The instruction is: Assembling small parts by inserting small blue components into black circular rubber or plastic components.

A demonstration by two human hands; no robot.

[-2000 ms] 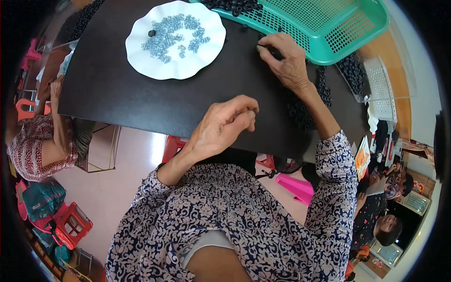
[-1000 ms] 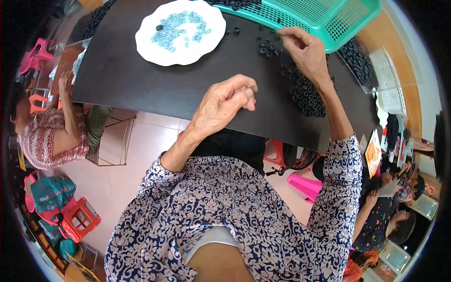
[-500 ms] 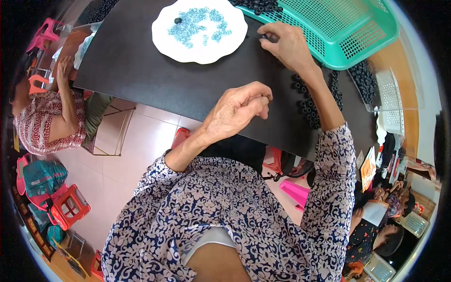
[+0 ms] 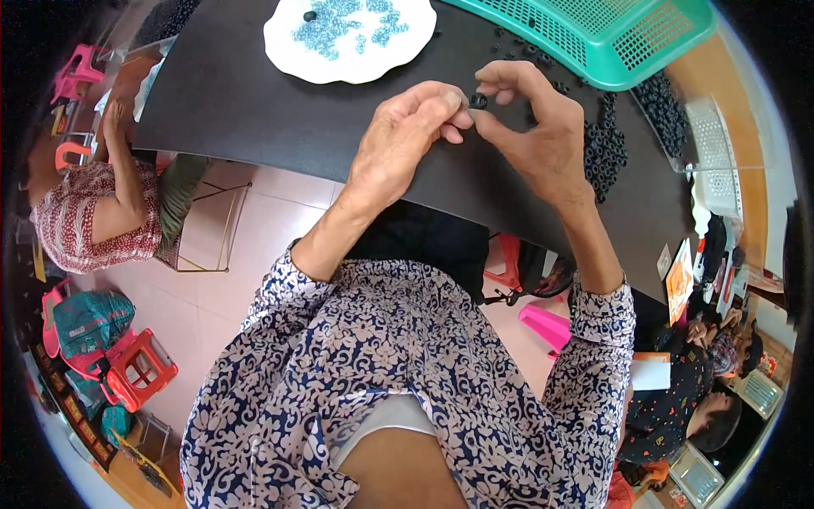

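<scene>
The small black ring [image 4: 477,101] was mostly covered by the fingertips of the left hand [image 4: 405,136] and right hand [image 4: 536,127] pinching it, so its shape stayed unclear. The white plate [image 4: 288,51] and green basket [image 4: 610,34] were cut off by the top edge. The blue bits [image 4: 348,21] on the plate were too small to identify.

A: Lighting? Bright, even daylight, soft shadows only, mild glare on the white plate [image 4: 352,42].

B: Sharpness? Centre crisp, hands [image 4: 475,127] in focus. Heavy fisheye bend on the desk [image 4: 254,93] edge, black vignette corners, rim details smeared and small.
</scene>
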